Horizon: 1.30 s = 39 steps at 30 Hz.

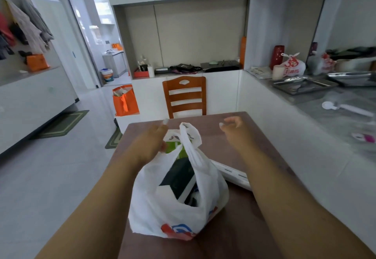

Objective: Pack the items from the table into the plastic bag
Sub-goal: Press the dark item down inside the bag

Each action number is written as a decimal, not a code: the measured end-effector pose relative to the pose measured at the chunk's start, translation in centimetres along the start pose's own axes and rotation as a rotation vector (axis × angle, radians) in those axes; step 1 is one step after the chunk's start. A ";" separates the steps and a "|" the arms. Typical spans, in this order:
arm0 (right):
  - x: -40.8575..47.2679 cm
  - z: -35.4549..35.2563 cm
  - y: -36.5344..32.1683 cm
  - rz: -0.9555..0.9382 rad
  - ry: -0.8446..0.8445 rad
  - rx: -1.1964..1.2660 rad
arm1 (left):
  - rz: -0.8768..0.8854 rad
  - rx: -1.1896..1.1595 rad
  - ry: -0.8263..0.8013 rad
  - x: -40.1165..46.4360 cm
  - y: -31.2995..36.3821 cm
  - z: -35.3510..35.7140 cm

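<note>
A white plastic bag (162, 203) with a red and blue print stands on the brown table (230, 136), bulging with items. Through its mouth I see a dark box with a white edge (179, 179) and something green (173, 146). My left hand (151, 142) grips the bag's handles at the top left and holds them up. My right hand (234, 128) hovers over the table to the right of the handles, fingers loosely curled and holding nothing. A flat white object (234, 173) lies on the table behind the bag, partly hidden by my right forearm.
A wooden chair (185, 97) stands at the table's far end. An orange bag (125, 102) sits on the floor to the left. The grey counter (335, 108) on the right carries metal trays (305, 85), a white cup and a tied bag (293, 65).
</note>
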State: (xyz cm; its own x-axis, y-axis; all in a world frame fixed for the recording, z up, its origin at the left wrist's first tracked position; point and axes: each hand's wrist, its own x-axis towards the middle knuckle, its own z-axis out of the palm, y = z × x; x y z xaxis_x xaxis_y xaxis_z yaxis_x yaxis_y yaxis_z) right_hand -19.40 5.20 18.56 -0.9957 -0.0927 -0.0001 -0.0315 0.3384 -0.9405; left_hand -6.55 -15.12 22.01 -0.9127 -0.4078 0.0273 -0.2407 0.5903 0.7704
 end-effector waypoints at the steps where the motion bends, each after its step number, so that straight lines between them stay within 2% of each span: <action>1: 0.4 -0.5 1.3 0.015 0.032 -0.090 | 0.036 0.030 -0.046 0.1 0.1 0.7; 5: 1.4 -2.3 7.0 0.176 0.100 -0.571 | -0.053 0.040 -0.220 0.2 0.8 2.5; 7: 1.9 -2.7 9.4 0.324 0.015 -0.706 | -0.062 0.013 -0.148 0.3 1.0 2.9; 9: 2.4 -2.9 11.3 0.425 -0.155 -0.787 | -0.058 -0.113 -0.017 0.6 1.1 3.1; 11: 2.7 -3.1 12.7 0.490 -0.301 -0.902 | -0.115 -0.222 0.000 1.1 1.2 3.1; 14: 2.6 -3.5 14.1 0.529 -0.294 -1.027 | -0.161 -0.262 0.026 1.6 1.0 2.7; 17: 1.8 -4.0 12.7 0.485 -0.183 -1.040 | -0.134 -0.349 0.141 1.4 0.4 1.5; 20: 0.5 -4.5 7.4 0.381 0.022 -0.848 | -0.143 -0.500 0.199 1.0 -0.3 0.5; 23: -1.9 -5.0 0.1 -0.012 0.263 -0.554 | -0.176 -0.656 0.194 -0.2 -0.6 -0.1; 24: -2.8 -4.9 -2.4 -0.145 0.288 -0.426 | -0.171 -0.693 0.198 -0.6 -0.8 -0.3; 25: -3.8 -4.6 -4.8 -0.247 0.242 -0.235 | -0.161 -0.732 0.217 -0.9 -1.0 -0.6; 27: -5.7 -2.6 -8.5 -0.335 -0.053 0.147 | -0.139 -0.832 0.288 -1.4 -1.3 -1.3; 28: -6.7 -0.9 -9.4 -0.365 -0.194 0.188 | -0.123 -0.887 0.328 -1.6 -1.5 -1.8; 30: -8.1 3.0 -9.2 -0.479 -0.288 -0.061 | -0.097 -0.964 0.390 -2.2 -1.9 -2.9; 32: -8.3 6.4 -7.1 -0.599 -0.317 -0.513 | -0.087 -0.984 0.399 -2.8 -2.6 -3.8; 34: -8.1 8.1 -4.8 -0.568 -0.532 -0.767 | -0.083 -0.955 0.372 -3.3 -3.3 -4.3; 35: -7.8 8.4 -4.0 -0.520 -0.610 -0.773 | -0.080 -0.936 0.357 -3.6 -3.7 -4.4; 39: -6.6 8.3 -4.2 -0.413 -0.587 -0.577 | -0.087 -0.897 0.306 -4.1 -4.5 -4.5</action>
State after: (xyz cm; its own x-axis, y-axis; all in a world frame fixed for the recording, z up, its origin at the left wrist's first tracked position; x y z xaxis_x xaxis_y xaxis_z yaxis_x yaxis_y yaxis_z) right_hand -11.92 -3.42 19.69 -0.6964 -0.7173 -0.0228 -0.5702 0.5724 -0.5893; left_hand -0.19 -19.26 21.31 -0.7469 -0.6648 0.0140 0.1551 -0.1537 0.9759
